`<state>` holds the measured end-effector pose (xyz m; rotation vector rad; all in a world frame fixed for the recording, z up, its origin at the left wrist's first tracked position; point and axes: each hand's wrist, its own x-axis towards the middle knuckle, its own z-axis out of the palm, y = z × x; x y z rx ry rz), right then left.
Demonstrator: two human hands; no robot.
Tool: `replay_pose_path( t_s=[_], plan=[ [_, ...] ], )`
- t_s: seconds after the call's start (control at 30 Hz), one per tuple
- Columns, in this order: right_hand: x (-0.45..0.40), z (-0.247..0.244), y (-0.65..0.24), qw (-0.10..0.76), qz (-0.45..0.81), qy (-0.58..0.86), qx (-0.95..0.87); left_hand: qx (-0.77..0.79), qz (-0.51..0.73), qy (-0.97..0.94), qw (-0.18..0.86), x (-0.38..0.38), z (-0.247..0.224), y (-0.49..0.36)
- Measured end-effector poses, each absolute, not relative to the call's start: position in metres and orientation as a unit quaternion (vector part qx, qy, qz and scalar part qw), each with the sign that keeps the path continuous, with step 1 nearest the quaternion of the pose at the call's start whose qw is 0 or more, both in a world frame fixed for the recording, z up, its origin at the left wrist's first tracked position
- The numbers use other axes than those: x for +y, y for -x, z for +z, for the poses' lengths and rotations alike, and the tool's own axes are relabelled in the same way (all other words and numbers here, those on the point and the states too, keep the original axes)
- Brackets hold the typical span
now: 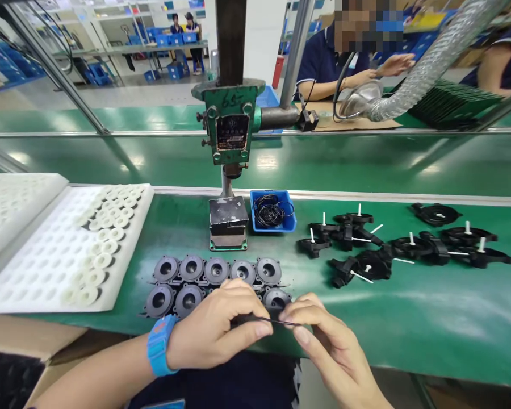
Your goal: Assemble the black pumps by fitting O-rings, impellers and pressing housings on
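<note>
Between my two hands runs a thin black O-ring (277, 322), seen edge-on as a dark line; most of it is hidden by fingers. My left hand (221, 326), with a blue band at the wrist, pinches one side between thumb and fingers. The other side is pinched by my right hand (327, 341). Just beyond the hands lie two rows of round dark grey housings (216, 271) with central holes, the near row partly covered by my left hand. A blue bin (273, 228) behind them contains a tangle of similar black rings (269, 213).
A green press (232, 122) stands over a black block (229, 213). At left, a white foam tray (38, 272) holds pale round parts (103, 260). Black parts with white shafts (372, 265) lie at right. A co-worker (323, 62) sits beyond the bench, near a flexible duct (430, 68).
</note>
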<state>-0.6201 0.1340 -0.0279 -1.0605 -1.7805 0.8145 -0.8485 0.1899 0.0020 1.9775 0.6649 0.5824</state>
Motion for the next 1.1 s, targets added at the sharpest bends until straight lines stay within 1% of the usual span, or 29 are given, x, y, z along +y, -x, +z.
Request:
replay_pose_path(
  t_s=[0.07, 0.13, 0.2, 0.27, 0.4, 0.5, 0.67, 0.9, 1.0, 1.1],
  plan=[
    [0.141, -0.035, 0.615, 0.435, 0.160, 0.418, -0.781, 0.250, 0.272, -0.862, 0.347, 0.193, -0.010, 0.843],
    [0.147, -0.044, 0.609, 0.411, 0.044, 0.423, -0.806, 0.249, 0.270, -0.899, 0.236, 0.195, -0.024, 0.838],
    [0.150, -0.053, 0.604, 0.384, -0.008, 0.438, -0.813, 0.255, 0.247, -0.921, 0.158, 0.197, -0.036, 0.834],
    [0.150, -0.059, 0.599, 0.362, -0.017, 0.446, -0.818, 0.256, 0.230, -0.932, 0.117, 0.197, -0.042, 0.833],
    [0.146, -0.063, 0.592, 0.339, 0.006, 0.445, -0.829, 0.248, 0.223, -0.937, 0.102, 0.194, -0.045, 0.833],
    [0.141, -0.065, 0.592, 0.340, 0.016, 0.443, -0.829, 0.236, 0.237, -0.939, 0.087, 0.189, -0.046, 0.834],
    [0.129, -0.074, 0.603, 0.388, 0.006, 0.488, -0.782, 0.221, 0.285, -0.930, 0.074, 0.183, -0.049, 0.832],
    [0.118, -0.087, 0.614, 0.428, -0.043, 0.502, -0.751, 0.195, 0.296, -0.934, 0.052, 0.182, -0.046, 0.828],
    [0.113, -0.093, 0.614, 0.436, -0.049, 0.488, -0.754, 0.170, 0.280, -0.944, 0.042, 0.183, -0.042, 0.828],
    [0.110, -0.095, 0.611, 0.427, -0.047, 0.463, -0.776, 0.144, 0.239, -0.960, 0.018, 0.184, -0.039, 0.831]
  ],
)
